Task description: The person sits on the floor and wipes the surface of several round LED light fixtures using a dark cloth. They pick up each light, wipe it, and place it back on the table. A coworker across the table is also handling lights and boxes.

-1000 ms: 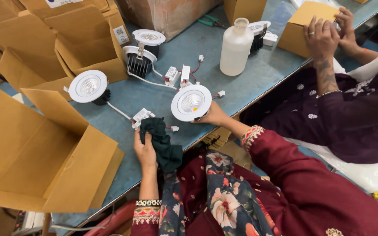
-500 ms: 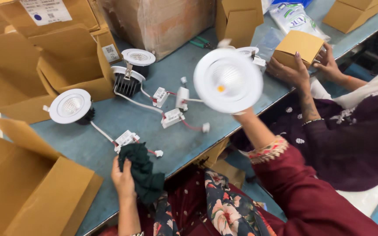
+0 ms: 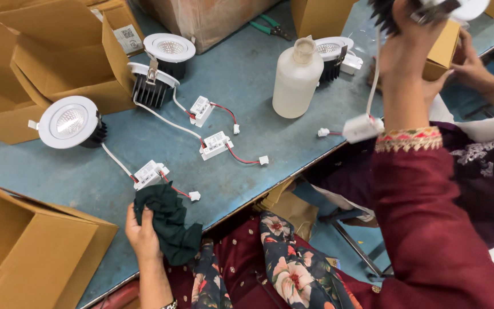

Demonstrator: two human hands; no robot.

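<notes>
My right hand (image 3: 410, 43) is raised high at the top right, gripping a white round downlight (image 3: 453, 8) with a black finned back. Its white wire and small driver box (image 3: 361, 127) dangle below my wrist. Near the table's front edge, my left hand (image 3: 143, 233) clutches a dark green cloth (image 3: 170, 220). Just beyond the cloth lies the driver box (image 3: 151, 173) of another downlight (image 3: 70, 122).
Two more downlights (image 3: 164, 48) with drivers lie on the blue table (image 3: 247, 91). A white plastic bottle (image 3: 297, 80) stands mid-table beside another lamp (image 3: 330, 51). Open cardboard boxes (image 3: 24, 252) sit at left. Another person's hand (image 3: 470, 66) holds a small carton (image 3: 444, 48) at the right.
My right hand lifted the downlight off the table and has carried it up and to the right, turning it so its black back shows. The left hand keeps the cloth.
</notes>
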